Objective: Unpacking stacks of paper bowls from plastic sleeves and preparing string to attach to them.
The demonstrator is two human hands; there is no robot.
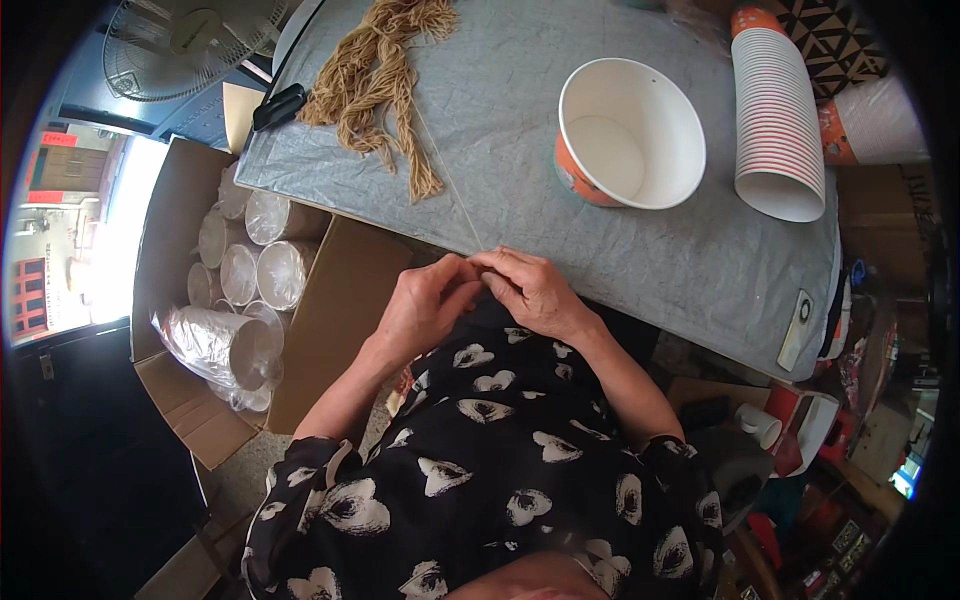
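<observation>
Close together at the table's near edge, my left hand [430, 298] and my right hand [535, 290] pinch a thin pale string [452, 183] between their fingertips. The string runs from my fingers up to a bundle of tan yarn [375, 85] lying on the table. What the fingertips do with the string's end is too small to make out. Beyond my right hand stands a large orange paper bucket [630, 135], open at the top, with a white inside.
The table [500, 110] has a grey cover. A stack of paper cups [778, 120] lies at the far right. A black clip-like object [279, 107] is at the left edge. Below left, a cardboard box [335, 320] holds several wrapped cup stacks. A fan [190, 40] stands behind.
</observation>
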